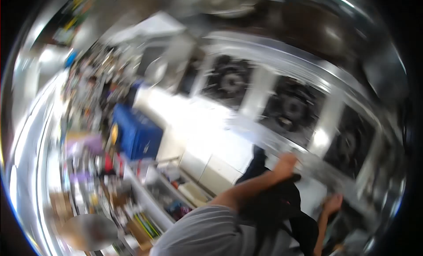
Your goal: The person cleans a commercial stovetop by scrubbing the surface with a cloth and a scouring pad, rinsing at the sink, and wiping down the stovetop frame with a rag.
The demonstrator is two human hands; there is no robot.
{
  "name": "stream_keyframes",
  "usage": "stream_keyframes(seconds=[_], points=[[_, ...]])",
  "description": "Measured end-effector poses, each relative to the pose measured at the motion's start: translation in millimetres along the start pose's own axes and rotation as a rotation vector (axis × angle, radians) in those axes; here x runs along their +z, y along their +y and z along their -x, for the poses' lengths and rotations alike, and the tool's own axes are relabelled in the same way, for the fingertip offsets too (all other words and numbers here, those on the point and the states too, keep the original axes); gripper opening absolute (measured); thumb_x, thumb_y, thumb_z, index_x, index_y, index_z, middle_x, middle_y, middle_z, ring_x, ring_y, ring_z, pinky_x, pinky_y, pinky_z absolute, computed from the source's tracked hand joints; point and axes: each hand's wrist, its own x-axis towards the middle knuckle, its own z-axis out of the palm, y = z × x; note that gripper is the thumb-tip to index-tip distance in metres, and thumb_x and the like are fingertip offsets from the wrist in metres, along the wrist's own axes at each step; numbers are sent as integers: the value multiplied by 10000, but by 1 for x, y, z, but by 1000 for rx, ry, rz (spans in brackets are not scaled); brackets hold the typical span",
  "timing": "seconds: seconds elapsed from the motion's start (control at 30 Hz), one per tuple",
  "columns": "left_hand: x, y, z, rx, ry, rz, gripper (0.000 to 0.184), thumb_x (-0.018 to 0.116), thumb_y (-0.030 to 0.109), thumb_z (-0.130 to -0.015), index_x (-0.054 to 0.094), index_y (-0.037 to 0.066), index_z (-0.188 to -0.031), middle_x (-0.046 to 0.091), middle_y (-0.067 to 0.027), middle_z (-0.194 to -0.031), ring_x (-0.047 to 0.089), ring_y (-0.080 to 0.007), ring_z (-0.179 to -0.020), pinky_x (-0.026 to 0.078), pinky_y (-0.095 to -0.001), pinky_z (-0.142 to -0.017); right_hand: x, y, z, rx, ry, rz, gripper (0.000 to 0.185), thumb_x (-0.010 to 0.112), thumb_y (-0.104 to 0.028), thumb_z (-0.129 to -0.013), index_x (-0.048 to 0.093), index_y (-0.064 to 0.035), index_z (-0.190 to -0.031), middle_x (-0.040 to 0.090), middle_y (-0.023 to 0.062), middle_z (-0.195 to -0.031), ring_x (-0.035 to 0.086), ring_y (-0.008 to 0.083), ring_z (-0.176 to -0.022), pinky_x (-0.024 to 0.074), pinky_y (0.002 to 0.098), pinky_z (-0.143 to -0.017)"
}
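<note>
My left hand (285, 167) is at the front edge of the stove (260, 91), below the middle burner (291, 105). Its fingers are smeared by motion, so whether it holds anything cannot be made out. Lower and to the right, my right hand (332, 204) is beside the stove's front, close to a dark blurred shape (350, 216). Motion blurs its fingers too. A black apron (269, 207) over my grey shirt (198, 232) fills the space between my arms.
Large dark pans (315, 22) stand behind the burners. A blue bin (137, 133) is on the floor side at left. An open drawer (165, 196) with packed items juts out near me. Shelves crowded with goods (94, 88) line the left. Pale tiles (207, 154) cover the floor.
</note>
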Motion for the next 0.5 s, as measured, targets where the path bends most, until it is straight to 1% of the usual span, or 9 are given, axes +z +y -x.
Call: stream_keyframes(seconds=[0.03,0.07,0.1,0.13,0.2,0.33,0.37,0.47,0.5], points=[[-19,7,-8,-14,-162,-14,309,667,146,-727,672,56,-1022,578,-178,-1062,536,-363,-1118,362,-504,-1014,5,4,-8,-176,22,66,171,510,-116,-940,540,41,-880,533,102,-789,500,224,-743,454,373,-717],[-12,-11,0,129,91,-17,294,677,129,-717,708,82,-1005,586,-150,-1161,521,-344,-1182,353,-508,-1035,11,11,-16,-351,57,135,223,508,-145,-965,513,57,-871,504,144,-787,479,256,-753,443,394,-736],[-40,-15,1,19,-4,-86,311,680,143,-727,715,104,-1034,570,-124,-1248,502,-308,-1217,351,-511,-1038,7,2,-18,-431,66,204,221,509,-145,-961,512,55,-866,502,145,-783,478,256,-749,441,394,-732],[-60,-40,9,-51,53,-105,311,680,143,-727,715,104,-1034,570,-124,-1248,502,-308,-1217,351,-511,-1038,13,-18,-12,-460,38,244,220,510,-144,-958,511,54,-862,500,145,-778,476,256,-744,439,394,-727],[-89,-80,23,-90,282,-255,330,690,153,-720,716,111,-1046,550,-125,-1283,486,-304,-1235,347,-519,-1048,20,-44,-3,-494,-33,299,217,513,-143,-951,509,51,-853,497,147,-769,474,257,-735,436,394,-719],[-138,-135,40,-249,386,-161,363,678,138,-718,713,92,-1077,577,-142,-1199,507,-336,-1196,390,-475,-1020,41,-71,3,-571,-198,349,211,518,-140,-937,506,45,-836,489,149,-751,470,259,-718,429,395,-701],[-120,-130,35,-304,471,-195,340,647,120,-744,706,78,-1076,586,-157,-1178,522,-330,-1175,417,-457,-995,45,-75,1,-593,-241,359,210,519,-140,-933,505,44,-832,487,150,-746,469,260,-714,427,395,-696],[-44,-87,3,-388,495,-135,261,614,105,-761,695,68,-1006,612,-135,-1097,558,-313,-1137,432,-474,-980,55,-80,-3,-648,-334,353,208,522,-138,-927,503,41,-823,484,152,-737,466,261,-705,424,395,-688],[-35,-61,1,-314,368,-227,251,625,131,-760,700,76,-994,622,-109,-1056,571,-309,-1120,442,-470,-963,56,-80,-4,-662,-369,356,206,523,-137,-922,502,39,-818,482,152,-732,465,261,-700,422,395,-682]])
